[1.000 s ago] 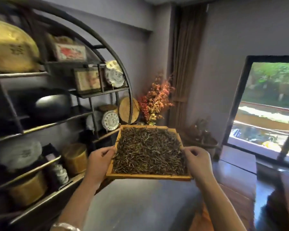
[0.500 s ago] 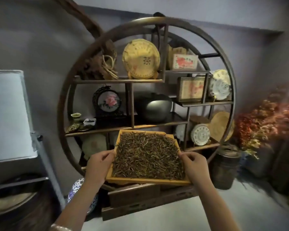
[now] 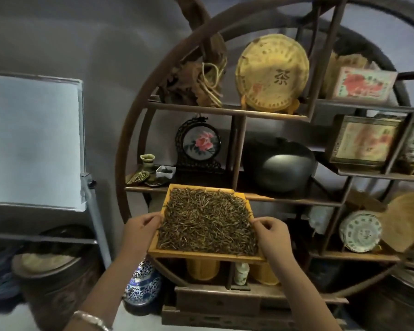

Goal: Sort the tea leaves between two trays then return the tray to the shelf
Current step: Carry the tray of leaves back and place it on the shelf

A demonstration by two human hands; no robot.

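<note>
Both hands grip tray (image 3: 201,254) before round shelf (image 3: 282,199) (grey wall (image 3: 81,39) behind).

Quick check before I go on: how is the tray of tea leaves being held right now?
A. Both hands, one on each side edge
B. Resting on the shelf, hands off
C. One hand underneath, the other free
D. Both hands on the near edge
A: the left hand grips the left side of the tray and the right hand grips its right side, in front of the round shelf.
</note>
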